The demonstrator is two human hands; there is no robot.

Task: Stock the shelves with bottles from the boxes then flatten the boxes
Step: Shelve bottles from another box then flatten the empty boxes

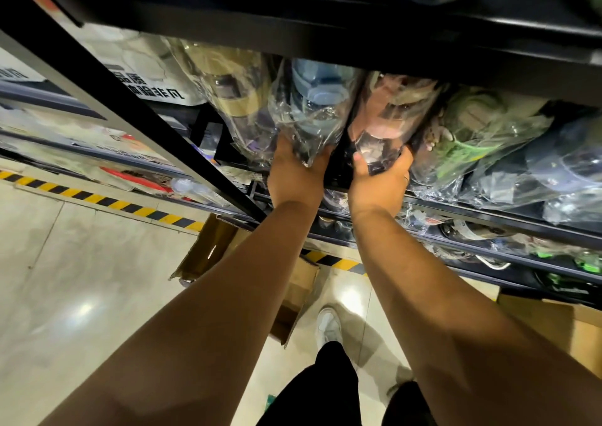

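On the stocked shelf (508,217), head view, plastic-wrapped bottles lay side by side, among them a tan bottle (228,80) and a green bottle (472,132); stocking was judged well advanced but not complete. Two bottles were at the shelf front, just beside each other, each in a hand. The left hand (294,168) cupped the base of the blue-capped bottle (312,100), fingers curled under the wrap; the right hand (378,181) grasped the base of the pink bottle (387,113), thumb on the near side, fingers round the far side. Below, on the floor, an open cardboard box (208,249) stood with flaps up; a second box (553,324) sat at right; neither was flattened; their contents could not be seen.
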